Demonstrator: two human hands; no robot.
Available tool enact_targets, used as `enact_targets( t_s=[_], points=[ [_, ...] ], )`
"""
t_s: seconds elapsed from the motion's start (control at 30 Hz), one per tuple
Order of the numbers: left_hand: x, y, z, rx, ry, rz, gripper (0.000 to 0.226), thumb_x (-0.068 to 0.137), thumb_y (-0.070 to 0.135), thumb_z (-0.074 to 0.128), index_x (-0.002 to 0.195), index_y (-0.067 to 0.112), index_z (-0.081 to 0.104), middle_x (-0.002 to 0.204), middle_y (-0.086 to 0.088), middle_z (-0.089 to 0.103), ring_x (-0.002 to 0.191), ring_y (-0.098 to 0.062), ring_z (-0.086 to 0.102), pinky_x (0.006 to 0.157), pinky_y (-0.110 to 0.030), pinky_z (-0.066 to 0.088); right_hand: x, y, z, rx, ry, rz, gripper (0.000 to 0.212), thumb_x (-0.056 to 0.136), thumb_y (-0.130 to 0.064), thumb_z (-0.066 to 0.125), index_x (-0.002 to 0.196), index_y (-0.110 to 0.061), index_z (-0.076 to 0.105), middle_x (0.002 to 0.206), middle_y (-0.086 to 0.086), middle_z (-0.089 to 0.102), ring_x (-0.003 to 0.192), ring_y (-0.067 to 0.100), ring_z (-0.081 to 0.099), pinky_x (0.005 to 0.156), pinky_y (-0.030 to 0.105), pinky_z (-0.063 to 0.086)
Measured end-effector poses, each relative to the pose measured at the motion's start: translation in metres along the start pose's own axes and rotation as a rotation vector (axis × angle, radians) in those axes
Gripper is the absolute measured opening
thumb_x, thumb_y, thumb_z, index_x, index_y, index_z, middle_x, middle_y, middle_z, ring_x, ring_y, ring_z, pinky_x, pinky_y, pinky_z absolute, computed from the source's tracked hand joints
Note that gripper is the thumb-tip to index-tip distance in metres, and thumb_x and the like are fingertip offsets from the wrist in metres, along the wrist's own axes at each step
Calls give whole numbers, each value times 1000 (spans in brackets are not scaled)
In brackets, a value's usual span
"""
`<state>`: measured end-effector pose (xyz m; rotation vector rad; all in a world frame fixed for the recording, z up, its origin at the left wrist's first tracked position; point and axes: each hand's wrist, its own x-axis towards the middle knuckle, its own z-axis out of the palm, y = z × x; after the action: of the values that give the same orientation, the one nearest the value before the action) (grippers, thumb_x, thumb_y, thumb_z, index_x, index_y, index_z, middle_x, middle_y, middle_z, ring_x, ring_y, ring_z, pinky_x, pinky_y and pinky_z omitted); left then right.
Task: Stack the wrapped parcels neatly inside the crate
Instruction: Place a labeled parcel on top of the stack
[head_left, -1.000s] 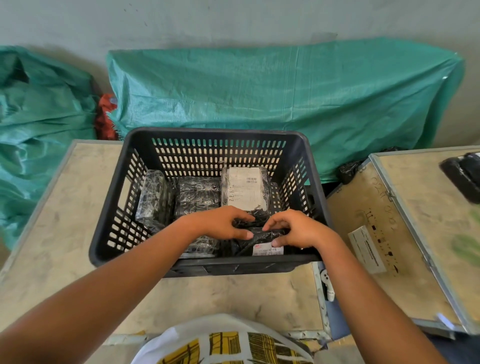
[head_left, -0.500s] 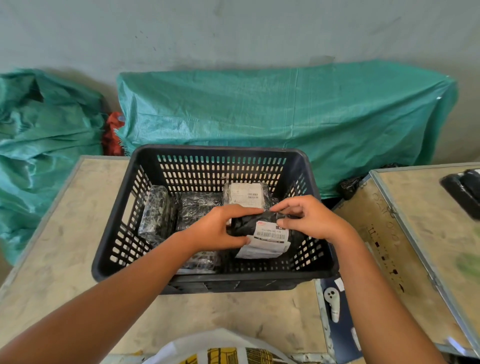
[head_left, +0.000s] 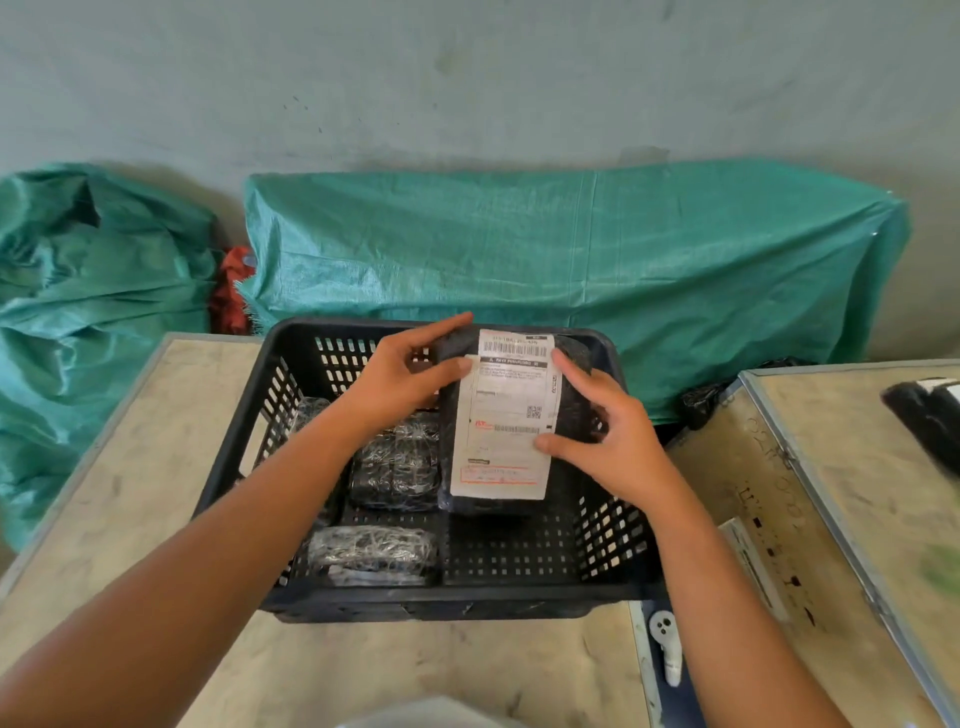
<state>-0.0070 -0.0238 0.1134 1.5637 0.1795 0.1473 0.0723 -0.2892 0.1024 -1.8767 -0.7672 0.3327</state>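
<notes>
So, left to right: two black film-wrapped parcels (head_left: 396, 462) were already laid flat along the left side of the black slotted plastic crate (head_left: 613, 535) on the scuffed wooden bench (head_left: 130, 467), probably to leave the right half free. A black wrapped parcel with a white shipping label (head_left: 506, 415) was held above that gap, label up, the left hand (head_left: 402, 374) clamped on its left edge and the right hand (head_left: 605, 431) on its right, likely so it could be squared up.

crate (head_left: 441, 605) floor bare at near right, 2 wrapped parcels (head_left: 395, 462) filling left, held parcel (head_left: 506, 415) blocking far right
</notes>
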Motion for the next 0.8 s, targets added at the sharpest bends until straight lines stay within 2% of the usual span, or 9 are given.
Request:
enact_targets(
  t_s=[0.07, 0.13, 0.23, 0.37, 0.53, 0.6, 0.67, 0.73, 0.8],
  points=[
    [8, -11, 2, 83, 45, 66, 53, 86, 27, 79, 133, 45, 62, 144, 0, 59, 125, -22, 63, 100, -48, 55, 11, 7, 1, 8, 34, 37, 86, 78, -13, 88, 146, -48, 48, 142, -3, 56, 128, -3, 55, 107, 18, 46],
    [17, -27, 5, 280, 27, 56, 58, 77, 37, 84, 129, 53, 62, 160, 1, 37, 147, -21, 37, 116, -51, 38, 22, 15, 3, 47, 52, 106, 82, 81, -10, 86, 148, -40, 51, 136, -9, 61, 119, -7, 61, 99, 15, 51],
    [28, -45, 13, 548, -51, -21, 69, 71, 34, 90, 132, 50, 61, 169, 1, 12, 156, -22, 12, 121, -51, 30, 38, 27, 10, 92, 38, 190, 78, 84, 1, 81, 149, -29, 52, 127, -28, 57, 106, -20, 61, 94, 15, 54],
    [36, -67, 18, 659, -85, -104, 78, 78, 24, 87, 146, 35, 51, 170, -10, 4, 157, -20, -3, 123, -49, 23, 54, 55, 27, 21, -10, 265, 82, 83, 7, 79, 152, -26, 49, 147, -5, 56, 128, 9, 59, 107, 38, 52],
    [43, -92, 26, 702, -16, -120, 75, 87, 17, 79, 152, 30, 43, 170, -6, 4, 157, -25, 4, 121, -40, 29, 69, 84, 41, -42, -4, 291, 79, 87, 3, 76, 153, -28, 47, 154, 4, 50, 138, 18, 51, 113, 37, 46],
    [46, -102, 28, 744, -8, -141, 77, 90, 21, 75, 155, 30, 37, 170, -6, -3, 156, -28, 14, 114, -31, 34, 75, 93, 45, -64, -16, 322, 77, 91, -2, 74, 155, -30, 43, 156, 4, 47, 142, 21, 47, 115, 39, 45],
    [44, -116, 30, 775, -60, -219, 82, 92, 31, 71, 160, 31, 24, 169, -10, -12, 154, -33, 17, 110, -32, 39, 74, 99, 53, -50, -77, 391, 77, 95, -11, 71, 159, -34, 34, 159, 1, 43, 144, 20, 43, 113, 34, 44],
    [41, -128, 31, 785, -137, -280, 87, 95, 41, 65, 161, 39, 7, 169, -14, -13, 153, -37, 21, 113, -42, 40, 70, 104, 61, -47, -140, 467, 85, 94, -33, 71, 159, -49, 19, 157, -1, 42, 140, 19, 45, 111, 37, 46],
    [40, -136, 29, 764, -174, -304, 88, 96, 47, 60, 157, 49, -2, 170, -13, -2, 147, -38, 34, 111, -48, 43, 72, 118, 66, -65, -165, 531, 90, 81, -62, 69, 144, -75, 5, 159, 3, 41, 140, 27, 47, 112, 49, 46]
  ],
)
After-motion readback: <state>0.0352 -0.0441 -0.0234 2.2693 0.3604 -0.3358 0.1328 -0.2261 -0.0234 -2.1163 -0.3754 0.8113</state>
